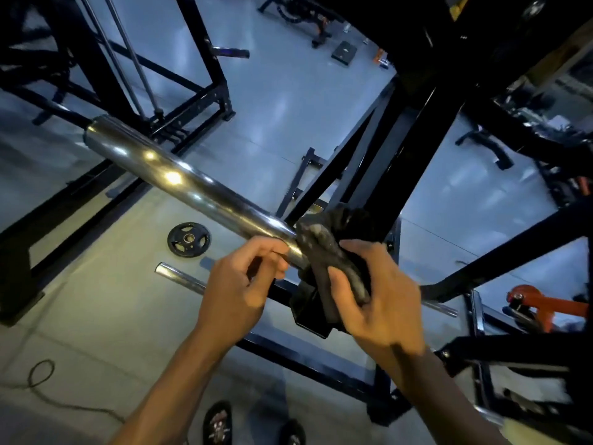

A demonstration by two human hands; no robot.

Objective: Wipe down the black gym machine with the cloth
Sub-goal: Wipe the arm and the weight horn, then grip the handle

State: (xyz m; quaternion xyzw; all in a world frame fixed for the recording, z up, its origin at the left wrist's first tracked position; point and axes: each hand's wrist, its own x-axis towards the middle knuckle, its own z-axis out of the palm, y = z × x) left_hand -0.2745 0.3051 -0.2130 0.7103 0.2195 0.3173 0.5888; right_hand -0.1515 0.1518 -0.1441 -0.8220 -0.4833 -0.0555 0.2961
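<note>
Here, nearest you, your right hand (382, 293) grips the dark cloth (333, 255), thumb pressed over it, bunching it against the near end of the chrome bar (179, 175). Your left hand (244, 281) sits just left of the cloth, fingers curled at the bar's near end; whether they grasp it is unclear. Beyond, the black gym machine (414, 149) rises, with a weight plate (188, 239) on the floor to the left.
</note>
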